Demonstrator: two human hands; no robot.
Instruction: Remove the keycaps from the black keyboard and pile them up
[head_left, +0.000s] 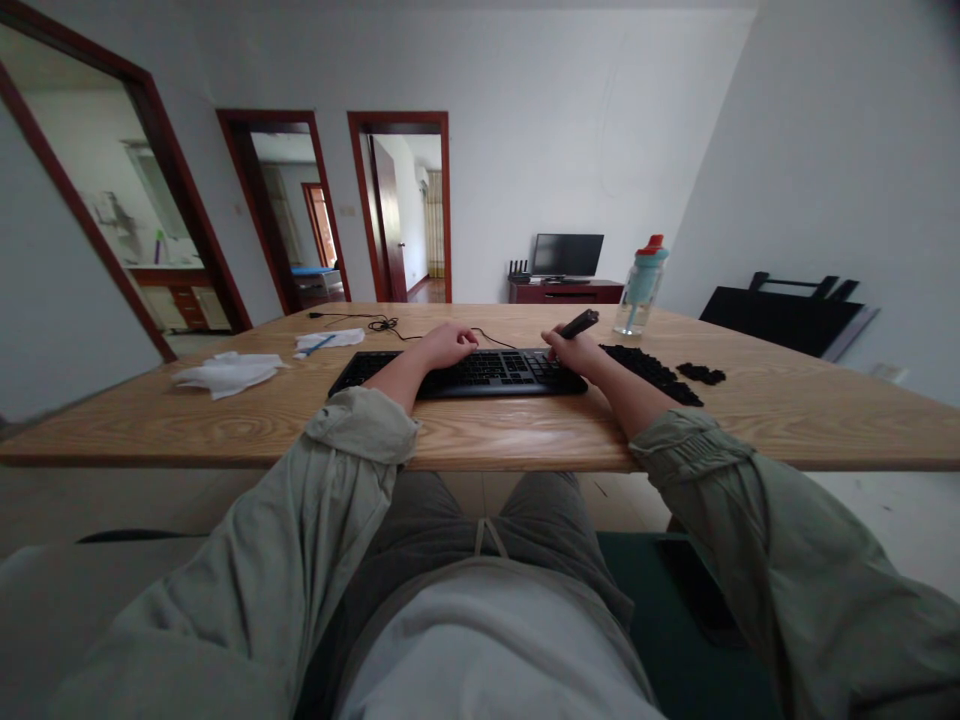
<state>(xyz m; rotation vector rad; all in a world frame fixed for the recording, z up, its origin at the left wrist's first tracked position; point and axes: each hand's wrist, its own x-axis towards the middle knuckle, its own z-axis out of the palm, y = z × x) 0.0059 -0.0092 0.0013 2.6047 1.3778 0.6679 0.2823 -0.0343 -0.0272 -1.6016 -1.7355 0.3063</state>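
A black keyboard [499, 372] lies across the wooden table in front of me. My left hand [448, 345] rests over its upper middle, with the fingers bent down at the far edge; the fingertips are partly hidden. Over the keyboard's right end, my right hand [571, 352] is closed around a thick black-handled tool [580, 324]. The handle slants up to the right, and the tool's lower end is hidden by the hand. Just right of the keyboard is a spread of small black pieces [651, 374], which look like keycaps, with a smaller cluster [701, 373] beside it.
A clear bottle [637, 295] with a red and blue top stands at the back right. On the left lie crumpled white tissue [230, 374] and another tissue [341, 338] bearing a thin blue stick [319, 345]. A black cable [384, 324] runs behind the keyboard. The table's front edge [517, 464] is before my lap.
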